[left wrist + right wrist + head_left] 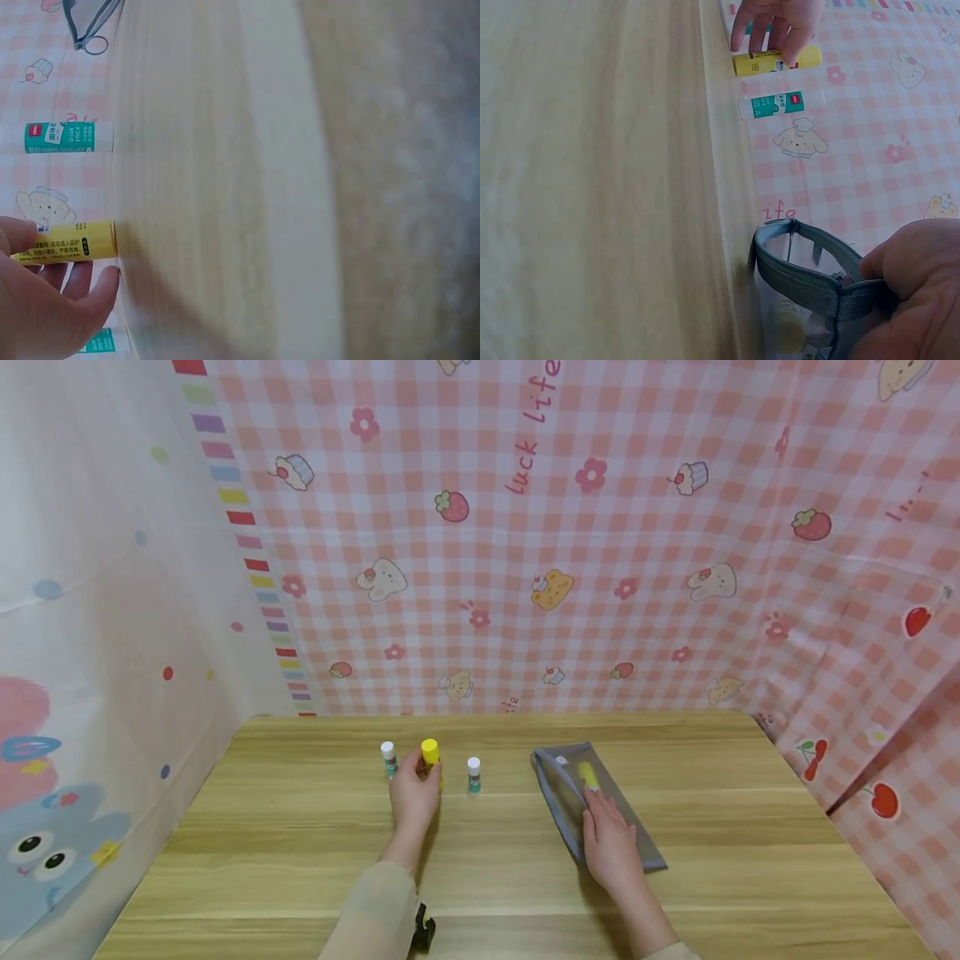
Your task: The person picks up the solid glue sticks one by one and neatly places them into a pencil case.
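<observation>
Pale sleeves (367,914) are seen nearest the camera in the head view, with a small black object (423,931) beside the left one. Between the thumb and fingers of the left hand (414,793), a yellow glue stick (430,750) is pinched, held upright. It is flanked by two white-capped glue sticks, both standing on the desk (495,868): one on its left (387,752), just beside the hand, and one on its right (474,775). Farther right, a grey mesh pouch (573,756) is laid on the desk, and a second yellow stick (587,772) is seen through its mesh. The pouch is touched by the right hand (613,843). Behind the desk, a pink checked cloth (525,543) is hung.

In the left wrist view, yellow print-covered plastic is gripped near the thumb; whether its base is touching the desk cannot be told. Part of one green-labelled stick is hidden below the hand, and the words "GLUE STICK" are shown on the other. At the top, the pouch's corner is seen with a ring (96,45).

In the right wrist view, the pouch's rim (802,289) is held by the right hand, pinched at one side, and the mouth is spread open. Inside, something yellow is dimly shown through the mesh.
</observation>
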`<state>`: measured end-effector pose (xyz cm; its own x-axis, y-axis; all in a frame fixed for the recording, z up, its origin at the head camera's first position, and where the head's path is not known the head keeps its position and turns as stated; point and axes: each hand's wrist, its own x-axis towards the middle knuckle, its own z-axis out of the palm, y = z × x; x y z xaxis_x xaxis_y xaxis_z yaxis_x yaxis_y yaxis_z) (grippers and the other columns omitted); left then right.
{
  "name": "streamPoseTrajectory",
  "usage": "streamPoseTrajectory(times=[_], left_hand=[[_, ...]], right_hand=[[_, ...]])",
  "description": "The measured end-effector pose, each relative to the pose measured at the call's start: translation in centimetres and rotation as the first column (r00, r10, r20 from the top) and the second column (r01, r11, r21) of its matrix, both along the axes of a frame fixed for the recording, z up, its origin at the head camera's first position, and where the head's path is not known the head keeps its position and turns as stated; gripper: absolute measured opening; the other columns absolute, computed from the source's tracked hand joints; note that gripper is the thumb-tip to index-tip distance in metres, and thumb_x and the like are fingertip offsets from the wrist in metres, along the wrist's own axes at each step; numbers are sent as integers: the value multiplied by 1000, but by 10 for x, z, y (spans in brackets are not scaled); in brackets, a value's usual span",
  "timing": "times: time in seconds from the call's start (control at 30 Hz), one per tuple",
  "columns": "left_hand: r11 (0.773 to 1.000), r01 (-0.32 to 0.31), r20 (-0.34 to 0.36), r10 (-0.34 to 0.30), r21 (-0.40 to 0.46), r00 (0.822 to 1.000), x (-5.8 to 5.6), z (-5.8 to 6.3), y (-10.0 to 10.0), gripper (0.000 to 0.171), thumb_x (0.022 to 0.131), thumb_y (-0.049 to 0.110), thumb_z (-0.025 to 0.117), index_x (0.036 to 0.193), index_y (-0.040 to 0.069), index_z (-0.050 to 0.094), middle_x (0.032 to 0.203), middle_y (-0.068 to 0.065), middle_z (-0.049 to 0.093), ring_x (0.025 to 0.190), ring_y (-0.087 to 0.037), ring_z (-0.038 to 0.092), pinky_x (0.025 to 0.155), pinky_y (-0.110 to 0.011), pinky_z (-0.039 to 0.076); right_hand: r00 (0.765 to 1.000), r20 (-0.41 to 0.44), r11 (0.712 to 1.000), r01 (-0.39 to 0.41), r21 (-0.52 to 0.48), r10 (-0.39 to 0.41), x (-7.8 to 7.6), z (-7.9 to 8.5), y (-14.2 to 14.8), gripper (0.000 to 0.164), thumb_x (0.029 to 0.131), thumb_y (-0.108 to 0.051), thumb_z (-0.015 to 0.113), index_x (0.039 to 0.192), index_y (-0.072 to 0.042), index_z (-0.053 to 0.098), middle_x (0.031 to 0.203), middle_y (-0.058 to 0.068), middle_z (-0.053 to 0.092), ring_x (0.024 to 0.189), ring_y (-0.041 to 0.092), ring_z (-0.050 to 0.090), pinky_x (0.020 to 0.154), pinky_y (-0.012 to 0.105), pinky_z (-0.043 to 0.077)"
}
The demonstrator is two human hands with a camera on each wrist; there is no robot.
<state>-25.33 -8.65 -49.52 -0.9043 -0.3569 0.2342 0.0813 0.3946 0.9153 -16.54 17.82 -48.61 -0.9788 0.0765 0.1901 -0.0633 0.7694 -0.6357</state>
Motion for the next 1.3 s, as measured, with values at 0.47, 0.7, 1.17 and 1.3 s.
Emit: streamPoseTrajectory(times=[0.47,0.7,1.17,1.3], left_hand=[[1000,23,21,-23,11,1000,7,1,-2,27,90,2,69,114,-8,65,106,-24,68,97,-36,65,89,-46,56],[999,35,34,-36,25,999,10,6,-1,25,92,4,68,114,-8,66,102,-22,68,94,-33,65,85,-43,57],[988,70,10,-72,138,997,24,19,5,21,93,2,67,111,-8,66,98,-20,68,87,-29,66,78,-37,59],[982,79,2,-81,170,997,28,23,8,22,92,2,67,111,-8,66,98,-20,69,86,-28,66,76,-33,59]], right_hand=[[1000,14,1000,-4,2,4,0,1,1,38,103,-6,43,138,10,49,143,32,43,134,52,35,102,80,19],[1000,10,1000,-2,1,2,0,1,0,38,103,-6,43,138,10,49,143,32,43,134,52,36,102,80,20],[1000,10,1000,1,1,-1,0,0,1,38,103,-6,43,138,9,49,143,32,43,134,52,36,102,80,20],[1000,8,1000,2,1,-2,0,0,1,39,103,-6,43,138,9,49,143,32,44,134,52,36,102,80,20]])
